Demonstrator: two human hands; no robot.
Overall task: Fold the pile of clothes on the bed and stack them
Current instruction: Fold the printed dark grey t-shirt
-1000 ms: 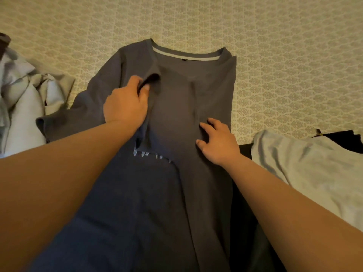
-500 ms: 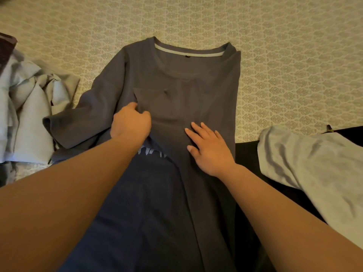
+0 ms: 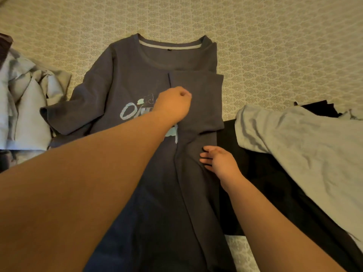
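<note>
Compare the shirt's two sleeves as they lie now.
The right sleeve is folded inward over the chest, beside the left hand; the left sleeve lies spread out sideways. The right one covers part of the print; the left covers none. Both are short and grey-blue.

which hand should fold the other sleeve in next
Left, probably. The unfolded sleeve lies on the shirt's left side, nearer the left hand; the right hand rests open on the folded right side.

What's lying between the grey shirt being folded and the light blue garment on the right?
In the head view, a black garment fills the gap between the grey shirt and the light blue garment; the blue one overlaps it.
</note>
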